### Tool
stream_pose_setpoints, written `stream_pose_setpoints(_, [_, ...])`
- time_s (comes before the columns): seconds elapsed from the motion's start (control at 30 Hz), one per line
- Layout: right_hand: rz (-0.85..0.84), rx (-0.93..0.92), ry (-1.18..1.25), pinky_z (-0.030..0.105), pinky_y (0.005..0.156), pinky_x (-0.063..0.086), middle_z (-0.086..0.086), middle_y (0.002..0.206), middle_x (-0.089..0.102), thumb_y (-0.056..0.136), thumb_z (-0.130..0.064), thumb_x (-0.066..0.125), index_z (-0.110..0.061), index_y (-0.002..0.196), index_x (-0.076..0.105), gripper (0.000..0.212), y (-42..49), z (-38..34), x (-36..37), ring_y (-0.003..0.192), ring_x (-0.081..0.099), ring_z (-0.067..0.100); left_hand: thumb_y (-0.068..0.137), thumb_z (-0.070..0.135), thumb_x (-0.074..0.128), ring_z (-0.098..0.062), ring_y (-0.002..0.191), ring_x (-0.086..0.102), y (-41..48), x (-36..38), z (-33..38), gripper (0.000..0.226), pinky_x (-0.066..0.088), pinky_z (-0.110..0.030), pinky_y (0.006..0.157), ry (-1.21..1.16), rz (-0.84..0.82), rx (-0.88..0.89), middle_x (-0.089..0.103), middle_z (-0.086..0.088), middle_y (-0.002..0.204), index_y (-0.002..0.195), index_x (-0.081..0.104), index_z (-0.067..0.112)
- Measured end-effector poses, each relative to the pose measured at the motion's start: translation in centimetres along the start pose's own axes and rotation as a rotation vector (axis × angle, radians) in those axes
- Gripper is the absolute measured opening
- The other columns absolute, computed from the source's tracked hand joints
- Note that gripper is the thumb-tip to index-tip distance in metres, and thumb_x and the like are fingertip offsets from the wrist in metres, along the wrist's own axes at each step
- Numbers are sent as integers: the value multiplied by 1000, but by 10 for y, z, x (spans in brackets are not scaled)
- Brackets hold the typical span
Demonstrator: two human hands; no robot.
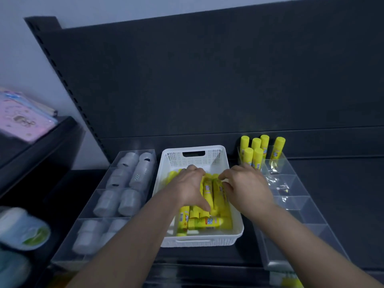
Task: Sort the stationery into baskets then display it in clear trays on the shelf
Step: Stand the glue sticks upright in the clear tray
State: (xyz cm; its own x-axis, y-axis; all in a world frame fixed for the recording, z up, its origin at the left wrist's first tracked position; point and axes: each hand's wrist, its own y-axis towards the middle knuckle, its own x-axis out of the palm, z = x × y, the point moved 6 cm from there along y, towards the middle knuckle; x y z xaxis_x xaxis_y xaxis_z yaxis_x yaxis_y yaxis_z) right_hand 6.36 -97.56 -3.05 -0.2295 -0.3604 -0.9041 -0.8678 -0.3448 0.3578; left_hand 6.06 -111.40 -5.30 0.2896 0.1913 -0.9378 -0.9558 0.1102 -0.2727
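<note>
A white perforated basket (pixel 207 154) stands on the dark shelf, holding several yellow glue sticks (pixel 207 222) lying flat. Both hands reach into it. My left hand (pixel 192 187) curls over the sticks, fingers and thumb closing around a few of them. My right hand (pixel 247 187) rests on the pile from the right, fingertips touching the sticks; whether it grips any is unclear. Right of the basket a clear divided tray (pixel 299 204) holds several upright yellow glue sticks (pixel 257 150) in its far compartments, while its nearer compartments hold none.
Left of the basket, a second clear tray (pixel 93 196) holds several white tape rolls (pixel 126 175). The dark back panel (pixel 207 90) rises behind. A lower black shelf at far left carries pink packets (pixel 22 117); blurred pale containers (pixel 22 227) sit at bottom left.
</note>
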Motion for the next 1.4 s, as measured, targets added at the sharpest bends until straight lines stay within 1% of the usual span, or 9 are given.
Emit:
stream_pose_setpoints(0.27, [16,31,-15,33,72,34,-4,95,70,87,-25,56,-29,101,71,21,-5,-17,-4,97,56,22,74,36,69,-27,99,59,-10,-4,-4,61,41,-31,65,221,99,-39,62,-3,103,124,40,18])
stream_pose_setpoints(0.43, [-117,17,-109,34,80,34,-4,100,69,89,-36,53,-31,108,66,24,-6,-35,3,102,55,21,83,22,59,-32,106,59,-11,-31,-33,45,43,-34,77,-9,361,-146,64,-10,113,124,44,8])
stream_pose_setpoints(0.57, [-276,49,-268,36,87,36,0,109,62,78,-56,59,-25,113,60,46,-3,-50,19,108,52,23,86,20,57,-27,109,58,-16,-45,-47,37,44,-32,80,-148,486,-110,63,-6,117,121,52,13])
stream_pose_setpoints(0.67, [-317,44,-318,35,84,38,2,110,59,79,-47,63,-21,111,60,41,0,-60,31,108,51,24,86,20,57,-24,111,57,-17,-44,-54,40,44,-31,83,-205,502,-85,62,-4,122,125,53,15])
stream_pose_setpoints(0.8, [-278,94,-253,32,71,42,3,108,61,86,-16,54,-22,114,58,29,-1,-62,35,100,58,27,87,21,57,-23,111,58,-17,-43,-61,38,46,-32,86,-241,531,-59,62,-3,122,124,54,18])
stream_pose_setpoints(0.93, [-181,148,-93,36,81,50,5,111,60,80,-6,54,-19,123,57,45,3,-57,28,108,54,28,86,23,60,-23,103,60,-23,-54,-61,31,48,-33,82,-324,637,7,65,-2,113,116,57,18])
stream_pose_setpoints(1.07, [86,174,147,31,84,45,2,111,63,77,-11,61,-19,130,56,54,11,-50,-15,107,55,24,84,21,66,-19,99,57,-26,-72,-47,26,38,-23,76,-431,758,78,61,1,107,109,60,17])
stream_pose_setpoints(1.2, [309,230,351,31,87,47,-2,107,65,81,-13,63,-19,127,57,47,7,-18,-68,99,60,17,80,22,72,-18,93,59,-18,-88,-11,28,47,-30,81,-543,798,167,61,2,104,105,61,19])
stream_pose_setpoints(1.4, [305,330,202,32,83,46,1,109,64,87,-21,63,-19,117,64,30,-7,64,-104,99,60,23,75,24,77,-21,91,63,11,-87,68,33,52,-40,83,-623,720,271,66,1,93,102,59,20])
